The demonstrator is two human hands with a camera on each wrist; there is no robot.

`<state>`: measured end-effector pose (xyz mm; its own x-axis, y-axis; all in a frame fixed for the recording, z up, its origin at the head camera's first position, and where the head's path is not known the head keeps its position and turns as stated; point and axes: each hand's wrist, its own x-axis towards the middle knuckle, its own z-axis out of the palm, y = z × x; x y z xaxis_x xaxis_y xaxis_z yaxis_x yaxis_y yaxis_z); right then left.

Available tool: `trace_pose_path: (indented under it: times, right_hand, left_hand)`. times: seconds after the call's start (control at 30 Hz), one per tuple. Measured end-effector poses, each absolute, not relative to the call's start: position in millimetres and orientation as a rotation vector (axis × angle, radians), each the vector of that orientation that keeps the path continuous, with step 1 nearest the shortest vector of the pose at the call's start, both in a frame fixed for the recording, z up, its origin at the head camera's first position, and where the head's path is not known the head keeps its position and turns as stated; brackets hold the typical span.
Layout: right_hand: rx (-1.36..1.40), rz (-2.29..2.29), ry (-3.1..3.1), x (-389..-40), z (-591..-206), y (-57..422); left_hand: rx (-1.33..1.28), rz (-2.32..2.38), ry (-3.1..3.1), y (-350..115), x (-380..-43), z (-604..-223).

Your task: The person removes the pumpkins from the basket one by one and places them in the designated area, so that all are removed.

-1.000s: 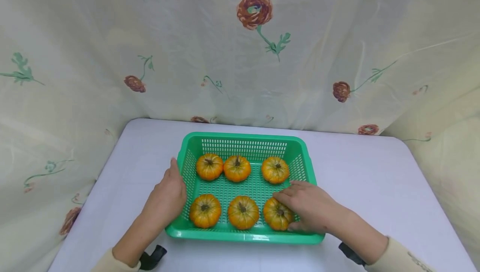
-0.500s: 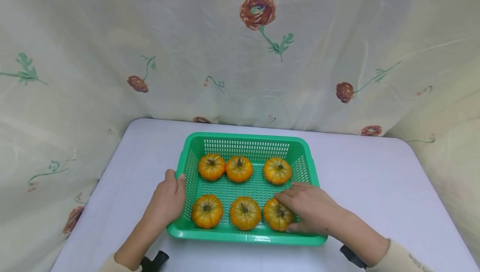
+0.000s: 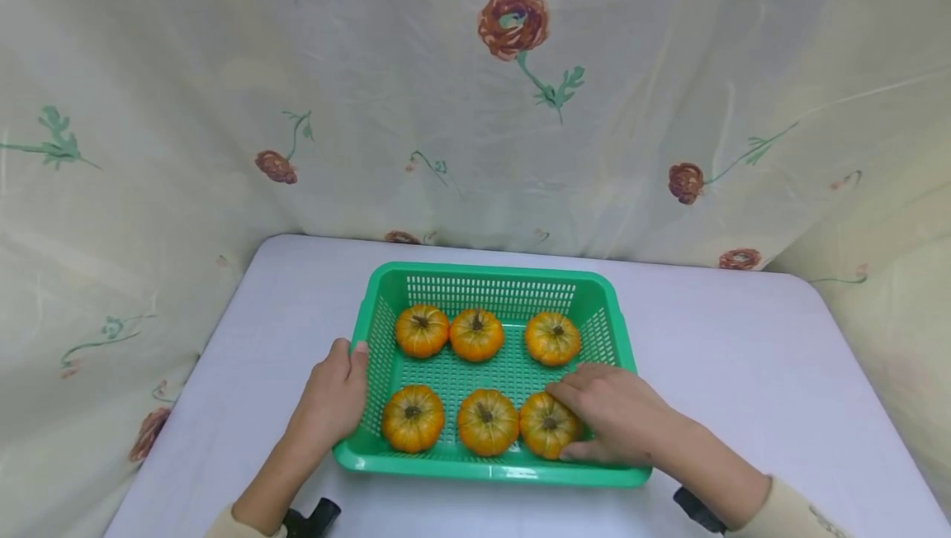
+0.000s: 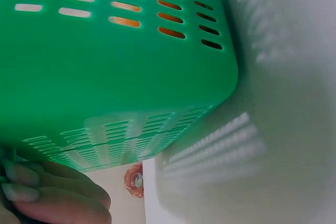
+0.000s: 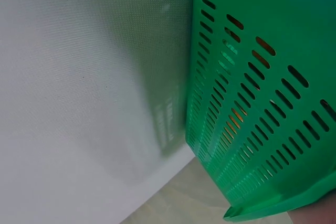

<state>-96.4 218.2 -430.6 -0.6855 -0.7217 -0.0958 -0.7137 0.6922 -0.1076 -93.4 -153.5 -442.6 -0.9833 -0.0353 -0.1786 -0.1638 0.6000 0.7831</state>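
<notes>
A green plastic basket [image 3: 490,472] stands on the table, with several small orange pumpkins inside in two rows. My left hand [image 3: 330,398] grips the basket's left rim, thumb on top; in the left wrist view its curled fingers [image 4: 63,195] show under that rim. Over the right rim reaches my right hand [image 3: 612,414], holding the front-right pumpkin [image 3: 548,427] between fingers and thumb. That pumpkin touches the front-middle pumpkin [image 3: 487,422]. The right wrist view mostly shows the basket's slotted outer wall [image 5: 252,98]; the right fingers are hidden there.
At front left lies another pumpkin [image 3: 413,418]. The back row holds two touching pumpkins [image 3: 476,335] and, apart on the right, a third pumpkin [image 3: 552,338]. A white cloth covers the table [image 3: 728,356]. Floral curtains [image 3: 386,68] hang behind and at both sides.
My left hand has gone from lying straight beside the basket to gripping its left rim. The front-right pumpkin has shifted slightly left in the right hand, up against the front-middle one.
</notes>
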Motion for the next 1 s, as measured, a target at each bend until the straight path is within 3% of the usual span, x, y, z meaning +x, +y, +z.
trace_pose_path:
  times: [1.0]
  right_hand:
    - [-1.134,-0.149,2.811,-96.2,-435.0,216.6]
  left_hand:
    - [-0.163,1.346,2.701,-154.7,-94.4,-444.6]
